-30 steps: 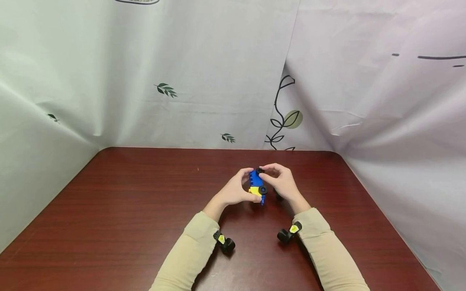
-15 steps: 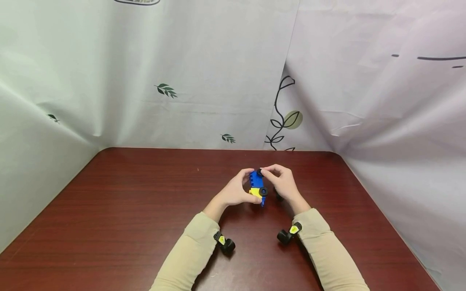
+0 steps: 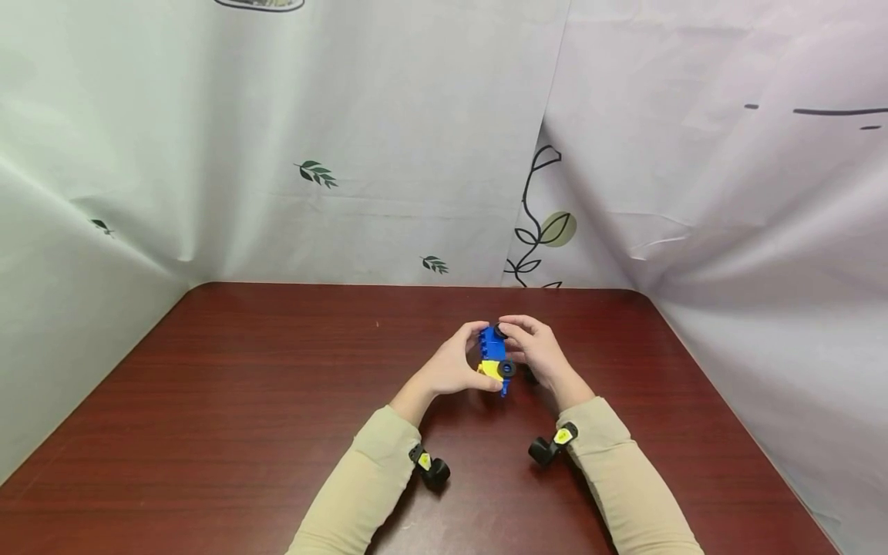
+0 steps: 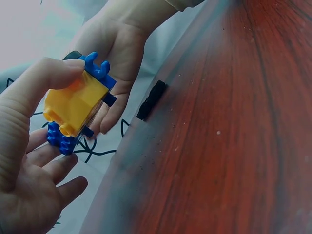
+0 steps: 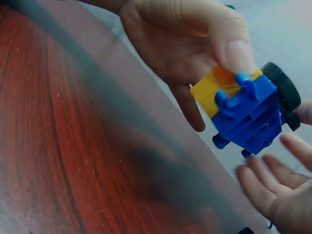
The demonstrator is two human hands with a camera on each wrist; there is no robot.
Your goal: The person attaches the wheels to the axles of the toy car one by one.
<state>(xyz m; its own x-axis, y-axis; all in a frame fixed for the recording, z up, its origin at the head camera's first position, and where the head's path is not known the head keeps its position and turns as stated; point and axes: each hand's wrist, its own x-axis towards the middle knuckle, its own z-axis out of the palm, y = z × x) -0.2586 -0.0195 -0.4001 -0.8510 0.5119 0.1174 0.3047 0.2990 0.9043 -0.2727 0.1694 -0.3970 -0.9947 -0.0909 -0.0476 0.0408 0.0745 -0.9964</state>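
Observation:
A toy car built of blue and yellow blocks is held above the table. My left hand grips it end to end, the thumb on the yellow block and fingers at the blue far end. One black wheel sits on the car's right side, near the thumb. At the far end, my right hand pinches another black wheel against that same side. Bare blue axle stubs stick out on the opposite side. A blue hooked piece is on the near end.
Loose black parts, which look like wheels, lie on the brown table under the right hand. White cloth with leaf prints hangs behind and beside the table. Each wrist carries a small black camera.
Both hands and the car have shifted slightly right and toward me. The right thumb has moved onto the far wheel, and its other fingers have come closer to the car's side.

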